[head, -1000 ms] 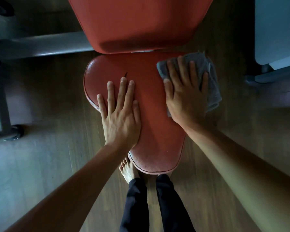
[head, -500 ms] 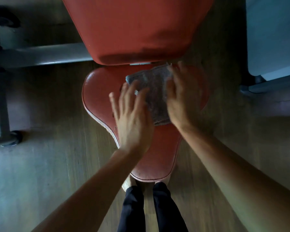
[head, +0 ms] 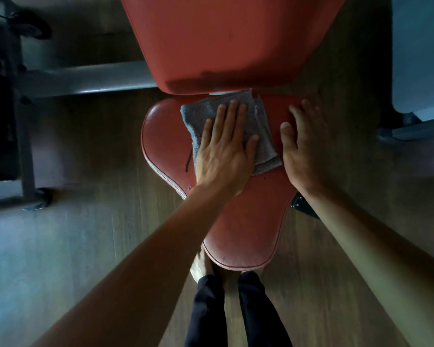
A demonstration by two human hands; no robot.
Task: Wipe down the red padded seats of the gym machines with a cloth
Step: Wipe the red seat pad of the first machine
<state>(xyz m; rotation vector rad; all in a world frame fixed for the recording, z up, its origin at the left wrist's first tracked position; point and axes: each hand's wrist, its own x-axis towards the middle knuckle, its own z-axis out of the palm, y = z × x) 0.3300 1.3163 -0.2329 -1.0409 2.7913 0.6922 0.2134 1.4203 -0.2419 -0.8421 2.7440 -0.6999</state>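
Note:
A red padded seat (head: 243, 226) lies below me, wide at the far end and narrow toward my legs. Above it rises the red backrest pad (head: 226, 38). A folded grey cloth (head: 258, 126) lies on the seat's far part, just under the backrest. My left hand (head: 223, 151) presses flat on the cloth with straight fingers. My right hand (head: 302, 149) rests flat on the bare seat at its right edge, just right of the cloth. A dark tear (head: 188, 160) marks the seat left of my left hand.
Wooden floor (head: 98, 221) surrounds the seat. A grey metal frame bar (head: 85, 78) runs left from the backrest, with a dark upright and foot (head: 35, 199) at far left. A pale machine panel (head: 419, 53) stands at the right. My legs and bare foot (head: 201, 266) are under the seat's tip.
The cloth passed from under my right hand to under my left and moved left across the seat. My right hand came off it and now lies on the seat's right edge.

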